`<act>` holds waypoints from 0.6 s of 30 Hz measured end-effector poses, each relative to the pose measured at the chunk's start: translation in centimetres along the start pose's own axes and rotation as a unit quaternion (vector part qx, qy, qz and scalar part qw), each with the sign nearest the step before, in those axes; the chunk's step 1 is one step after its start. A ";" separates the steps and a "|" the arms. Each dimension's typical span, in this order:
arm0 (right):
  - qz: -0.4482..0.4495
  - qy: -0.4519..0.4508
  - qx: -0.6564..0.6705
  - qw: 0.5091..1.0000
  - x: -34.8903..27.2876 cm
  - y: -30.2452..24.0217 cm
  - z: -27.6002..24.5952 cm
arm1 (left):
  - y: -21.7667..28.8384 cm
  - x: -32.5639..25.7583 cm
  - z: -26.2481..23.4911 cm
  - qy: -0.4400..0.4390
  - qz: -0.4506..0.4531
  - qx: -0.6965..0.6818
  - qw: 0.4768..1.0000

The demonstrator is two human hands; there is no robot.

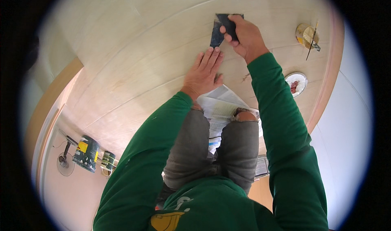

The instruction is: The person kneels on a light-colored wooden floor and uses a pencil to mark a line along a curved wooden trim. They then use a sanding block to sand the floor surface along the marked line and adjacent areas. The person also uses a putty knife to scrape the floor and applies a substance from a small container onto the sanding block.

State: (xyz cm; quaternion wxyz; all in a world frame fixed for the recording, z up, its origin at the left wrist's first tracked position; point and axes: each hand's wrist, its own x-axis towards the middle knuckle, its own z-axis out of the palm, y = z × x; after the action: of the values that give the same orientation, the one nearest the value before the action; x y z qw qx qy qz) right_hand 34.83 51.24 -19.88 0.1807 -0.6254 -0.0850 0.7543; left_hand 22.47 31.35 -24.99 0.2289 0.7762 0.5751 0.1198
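So the right hand (248, 35) has a dark folded sheet (229, 24) pinched between thumb and curled fingers, up near the top of the pale plank surface (154, 47), while the left hand (205, 70) is laid flat on the boards, fingers stretched out and gripping nothing, tips right by the sheet's lower point. Main worry imo is those fingertips: if the right hand slid the sheet down carelessly, an edge could catch them. Pressing hard on one corner could also crease the sheet or scuff the wood. Then there's the thin brush (312, 41) balanced across the open tin (303, 34) off to the right, where a stray elbow or sleeve could knock it and drip stuff on the planks. Same deal with the round white lid (295, 84) with the reddish blob, nearer the right sleeve. The newspaper (228, 95) by the knees could slip if weight shifted. As for what I can't make out: the sheet looks like sandpaper, but a flat scraper isn't ruled out, its underside is hidden, and I can't tell whether the left fingertips actually touch it. Tin contents are unclear too, and the knees cover lots of the newspaper
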 end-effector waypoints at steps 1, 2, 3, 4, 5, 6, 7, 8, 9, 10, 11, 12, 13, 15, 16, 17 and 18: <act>0.005 0.007 0.015 1.000 -0.2 0.7 0.0 | 0.1 0.2 -0.2 0.002 0.003 -0.003 1.000; 0.011 0.012 0.028 0.999 -0.8 1.9 0.4 | -0.2 0.1 -0.2 -0.002 0.003 -0.003 1.000; 0.020 0.017 0.039 0.999 -1.3 3.4 0.5 | -0.2 -0.2 -0.1 -0.007 0.000 -0.005 1.000; 0.026 0.042 0.027 0.998 -1.7 4.8 0.6 | -0.2 -0.3 0.1 -0.012 -0.003 -0.007 1.000; 0.036 0.043 0.069 0.996 -1.9 5.0 0.5 | -0.2 -0.4 0.0 -0.009 0.000 -0.005 1.000; 0.047 0.045 0.111 0.992 -2.0 5.0 0.4 | -0.2 -0.3 0.0 -0.005 0.004 -0.004 1.000; 0.057 0.046 0.152 0.986 -2.1 5.0 0.3 | -0.3 -0.3 -0.1 -0.002 0.008 -0.003 1.000; 0.045 0.013 0.191 0.980 -1.5 4.6 0.3 | -0.3 -0.3 0.0 -0.004 0.008 0.002 1.000; 0.037 0.022 0.184 0.982 -1.6 4.9 0.3 | -0.3 -0.2 0.1 -0.005 0.008 0.007 1.000; 0.029 0.030 0.177 0.983 -1.6 5.4 0.6 | -0.2 -0.3 0.2 -0.006 0.008 0.012 1.000; 0.016 0.035 0.169 0.985 -1.4 5.6 0.9 | -0.3 -0.2 0.1 -0.022 0.008 0.012 1.000; 0.021 0.044 0.172 0.984 -1.6 6.0 1.1 | -0.2 -0.5 -0.1 -0.038 0.008 0.011 0.999; 0.022 0.053 0.176 0.983 -1.2 5.7 0.9 | -0.3 -0.4 -0.2 -0.054 0.008 0.011 0.998; 0.035 0.076 0.184 0.979 -1.4 5.2 1.0 | 0.0 -0.3 -0.2 -0.018 0.013 0.014 1.000; 0.033 0.057 0.222 0.973 -1.2 4.9 1.2 | 0.1 -0.3 -0.3 -0.001 0.015 0.015 1.000; 0.030 0.060 0.242 0.968 -1.3 5.3 1.3 | 0.0 -0.3 -0.1 -0.015 0.016 0.024 0.999; 0.026 0.062 0.261 0.963 -1.2 6.1 1.7 | -0.2 -0.3 0.0 -0.030 0.017 0.033 0.999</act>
State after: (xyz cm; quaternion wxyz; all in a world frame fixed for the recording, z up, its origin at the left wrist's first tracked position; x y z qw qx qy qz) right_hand 32.34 45.31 -20.56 0.3232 -0.6042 0.1427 0.7143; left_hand 22.19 31.08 -25.05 0.2185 0.7961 0.5584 0.0817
